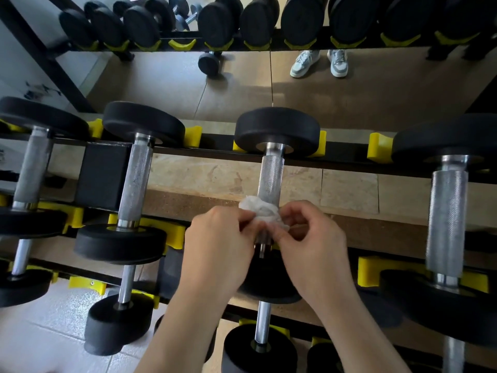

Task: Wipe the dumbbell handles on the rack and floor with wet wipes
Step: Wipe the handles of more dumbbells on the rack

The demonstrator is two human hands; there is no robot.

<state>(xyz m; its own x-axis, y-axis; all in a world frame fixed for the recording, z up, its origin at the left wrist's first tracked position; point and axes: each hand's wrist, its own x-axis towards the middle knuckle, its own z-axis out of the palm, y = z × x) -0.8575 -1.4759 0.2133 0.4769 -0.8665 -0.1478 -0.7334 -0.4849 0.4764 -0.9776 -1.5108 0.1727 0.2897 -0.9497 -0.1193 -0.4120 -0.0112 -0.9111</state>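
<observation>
Far-left dumbbell (32, 170): laid front to back across the top tier of the rack (215, 151), its 2 heads seated in yellow cradles (193, 135), judged to be there so that it cannot roll. The handle is bare.

Second dumbbell (135, 179): set the same way just to the right, with a black upright block of the rack between the 2.

Left hand (220, 246): fingers curled, with the fingertips pinching the left side of the wet wipe (262, 212).

Wet wipe: white and crumpled, bunched against the near end of the middle handle (270, 176). Whether it goes fully round the bar cannot be told.

Middle handle: knurled steel, left in its cradles, so it can be wiped without the weight being lifted. The far part is uncovered.

Right hand (314, 238): fingers curled, with thumb and fingertips pinching the right side of the wipe. The wipe is thus held from both sides, probably for spreading or wrapping.

Right dumbbell (446, 219): larger, well apart from the hands.

Edges: the wipe's travel is bounded by the black head at the far end and the collar at the near end.

Open room: clear gaps lie on both sides of the middle handle, showing stone wall and wood below, so the knuckles have room to turn.

Lower tier (126, 284): more handles lie beneath the forearms.

Floor (53, 319): pale tile is seen at lower left.
</observation>
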